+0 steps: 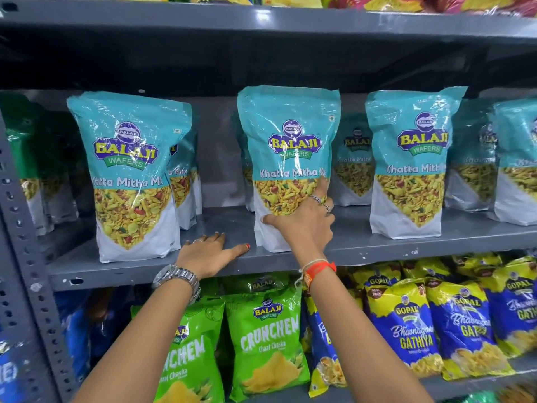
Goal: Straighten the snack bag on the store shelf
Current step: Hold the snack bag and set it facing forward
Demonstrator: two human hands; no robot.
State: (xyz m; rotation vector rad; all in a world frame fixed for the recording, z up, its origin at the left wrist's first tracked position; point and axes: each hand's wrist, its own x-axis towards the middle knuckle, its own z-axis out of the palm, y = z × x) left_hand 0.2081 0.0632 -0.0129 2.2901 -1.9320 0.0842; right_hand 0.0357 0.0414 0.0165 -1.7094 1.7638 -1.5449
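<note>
A teal and white Khatta Mitha Mix snack bag stands upright in the middle of the grey shelf. My right hand holds its lower right part, thumb across the white front and fingers around the right side. My left hand lies flat on the shelf just left of the bag, fingers apart, holding nothing. A watch is on my left wrist and an orange band on my right.
Matching teal bags stand at the left and right, with more rows behind them. The shelf below holds green Crunchem bags and blue-yellow Gathiya bags. A perforated grey upright runs down the left.
</note>
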